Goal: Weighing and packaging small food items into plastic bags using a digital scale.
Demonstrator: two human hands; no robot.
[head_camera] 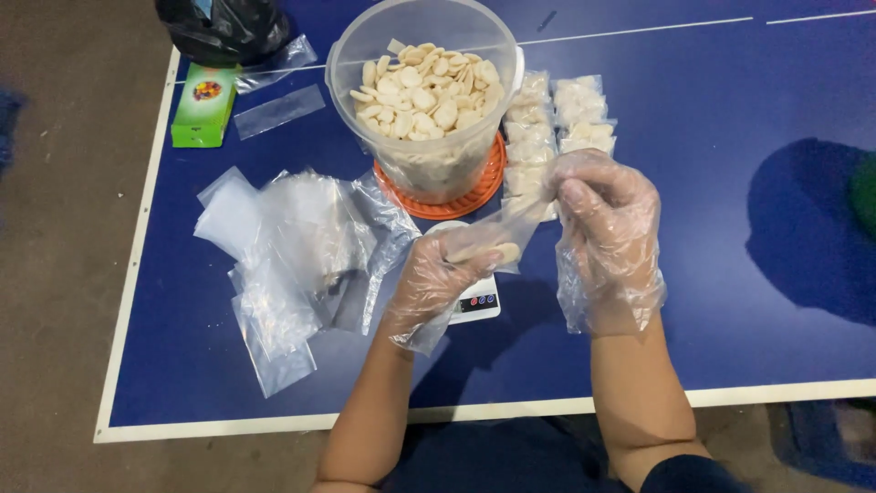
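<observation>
Left arm: my bare forearm rises from the bottom edge, angled up and to the right.
Left hand (pixel 443 274): in a loose clear plastic glove, palm up, fingers curled inward with the thumb pressed toward the fingertips in a pinch.
Right arm: my bare forearm comes up nearly straight, a dark sleeve edge showing at the elbow.
Right hand (pixel 607 219): also in a loose clear glove, back toward me, held a little higher than my left, fingers bent and gathered to the left in a pinch.
Spacing: my hands are near each other, not touching.
</observation>
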